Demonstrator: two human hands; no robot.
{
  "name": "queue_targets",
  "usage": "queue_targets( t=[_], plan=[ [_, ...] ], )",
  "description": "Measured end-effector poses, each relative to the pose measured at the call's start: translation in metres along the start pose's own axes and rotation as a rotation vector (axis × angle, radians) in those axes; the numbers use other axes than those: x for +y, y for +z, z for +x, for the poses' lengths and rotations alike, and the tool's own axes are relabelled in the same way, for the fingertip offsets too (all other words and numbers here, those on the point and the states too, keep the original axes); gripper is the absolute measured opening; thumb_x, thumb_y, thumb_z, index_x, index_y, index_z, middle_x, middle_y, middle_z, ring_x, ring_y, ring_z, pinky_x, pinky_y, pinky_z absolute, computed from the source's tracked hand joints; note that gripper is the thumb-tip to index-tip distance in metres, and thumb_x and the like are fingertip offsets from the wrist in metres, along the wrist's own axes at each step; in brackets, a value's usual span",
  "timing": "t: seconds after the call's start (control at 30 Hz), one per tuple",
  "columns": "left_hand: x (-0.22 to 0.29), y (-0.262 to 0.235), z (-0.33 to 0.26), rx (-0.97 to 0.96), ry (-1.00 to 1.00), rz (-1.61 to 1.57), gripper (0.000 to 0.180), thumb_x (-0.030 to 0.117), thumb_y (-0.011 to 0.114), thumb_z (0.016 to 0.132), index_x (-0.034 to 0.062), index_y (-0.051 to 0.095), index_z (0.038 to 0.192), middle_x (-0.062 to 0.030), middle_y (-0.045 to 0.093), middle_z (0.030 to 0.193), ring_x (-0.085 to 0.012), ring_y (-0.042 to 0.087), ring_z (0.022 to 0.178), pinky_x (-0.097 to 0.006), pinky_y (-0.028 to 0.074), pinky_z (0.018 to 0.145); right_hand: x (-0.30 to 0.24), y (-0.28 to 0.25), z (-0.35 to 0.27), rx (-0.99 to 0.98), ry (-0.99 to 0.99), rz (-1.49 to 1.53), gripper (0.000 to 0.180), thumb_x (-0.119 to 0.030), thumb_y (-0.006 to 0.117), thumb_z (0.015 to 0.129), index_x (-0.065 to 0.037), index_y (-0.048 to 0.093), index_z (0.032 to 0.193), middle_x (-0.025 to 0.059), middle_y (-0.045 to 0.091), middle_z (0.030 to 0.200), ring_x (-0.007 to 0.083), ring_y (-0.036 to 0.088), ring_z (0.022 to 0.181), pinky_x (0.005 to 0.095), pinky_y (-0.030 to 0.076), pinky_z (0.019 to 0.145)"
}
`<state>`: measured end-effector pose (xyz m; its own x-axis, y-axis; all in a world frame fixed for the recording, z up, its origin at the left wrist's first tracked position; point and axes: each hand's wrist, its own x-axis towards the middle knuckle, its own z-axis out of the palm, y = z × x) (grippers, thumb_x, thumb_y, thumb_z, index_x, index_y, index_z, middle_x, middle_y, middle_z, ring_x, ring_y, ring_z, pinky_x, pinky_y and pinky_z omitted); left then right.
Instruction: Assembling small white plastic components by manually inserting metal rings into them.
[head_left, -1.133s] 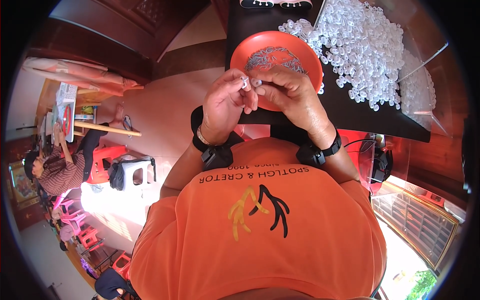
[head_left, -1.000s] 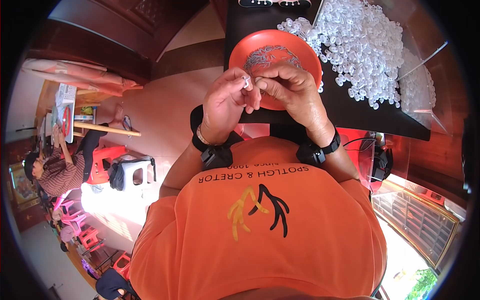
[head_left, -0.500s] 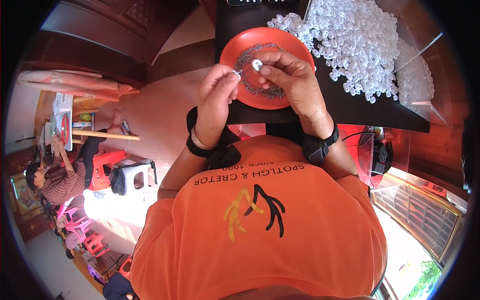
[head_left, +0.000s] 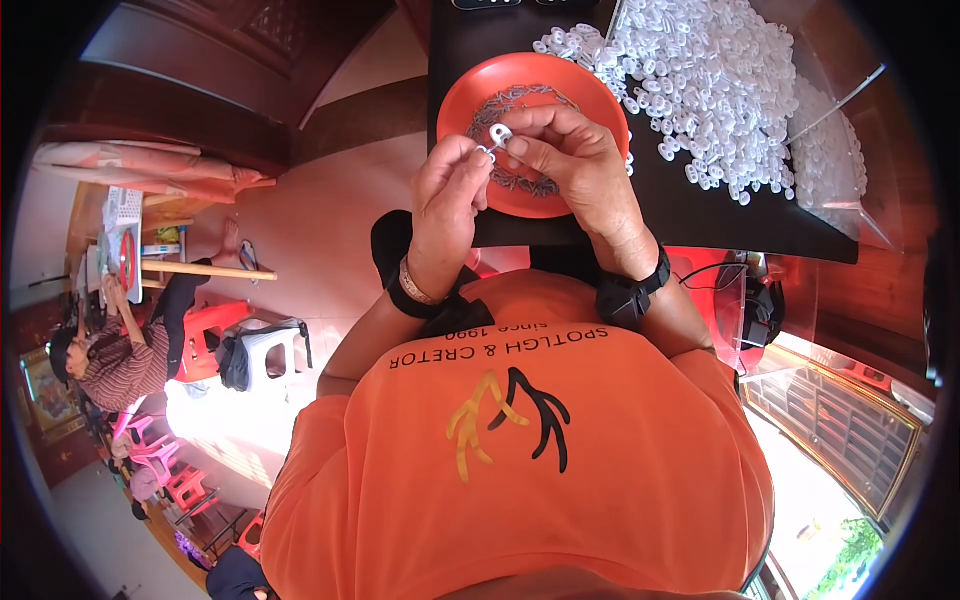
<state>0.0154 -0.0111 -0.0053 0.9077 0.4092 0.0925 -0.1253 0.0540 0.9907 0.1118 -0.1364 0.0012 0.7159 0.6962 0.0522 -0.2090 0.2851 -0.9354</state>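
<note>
Between the thumb and fingers of my right hand (head_left: 585, 170) is a small white oval plastic piece (head_left: 500, 131) with a hole in it. My left hand (head_left: 448, 200) is closed in a pinch on a small thin metal pin (head_left: 486, 151), too small to make out exactly. The pin's end is up against the white piece or just under it; whether it passes through the hole I cannot tell. Both hands are over an orange-red round plate (head_left: 465, 85), where many grey metal pins (head_left: 520, 92) lie in a ring, partly hidden by my hands.
A large heap of white oval pieces (head_left: 705, 85) covers the right of the dark table (head_left: 690, 215), by a clear panel (head_left: 835, 120). At the far left a person (head_left: 130, 360) sits working at another table. A grey-white stool (head_left: 265, 350) stands on the floor.
My hands have come closer together. The white piece has moved left and turned, so it now meets the pin in my left hand.
</note>
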Motion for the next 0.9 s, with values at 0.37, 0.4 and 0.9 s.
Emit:
queue_targets(
  t=[0.37,0.4,0.9],
  plan=[
    [-0.0003,0.0011,-0.0002,0.027,-0.001,-0.053,0.015,0.013,0.049,0.092,0.0026,0.049,0.080,0.0022,0.044,0.064,-0.0040,0.037,0.055,-0.020,0.031,0.050,0.0027,0.0030,-0.0012,-0.001,-0.047,-0.085,0.018,-0.002,0.062,0.086,0.002,0.063,0.103,0.0044,0.065,0.089,0.0089,0.060,0.080,0.0214,0.049,0.072],
    [-0.0007,0.0012,-0.0002,0.027,-0.003,-0.054,0.015,0.013,0.049,0.092,0.0026,0.049,0.080,0.0022,0.044,0.064,-0.0040,0.037,0.055,-0.020,0.031,0.050,0.0031,0.0036,-0.0014,0.002,-0.048,-0.068,0.018,-0.003,0.062,0.086,0.002,0.063,0.103,0.0045,0.065,0.090,0.0090,0.061,0.081,0.0216,0.050,0.073],
    [0.0080,0.0053,-0.0012,-0.006,-0.109,-0.084,0.020,0.019,0.050,0.092,0.0051,0.050,0.078,0.0018,0.047,0.062,-0.0046,0.040,0.053,-0.020,0.031,0.048,-0.0037,0.0062,-0.0067,-0.039,-0.177,-0.321,0.016,-0.002,0.065,0.082,0.000,0.064,0.098,0.0046,0.067,0.088,0.0090,0.062,0.079,0.0230,0.050,0.074]
  ],
)
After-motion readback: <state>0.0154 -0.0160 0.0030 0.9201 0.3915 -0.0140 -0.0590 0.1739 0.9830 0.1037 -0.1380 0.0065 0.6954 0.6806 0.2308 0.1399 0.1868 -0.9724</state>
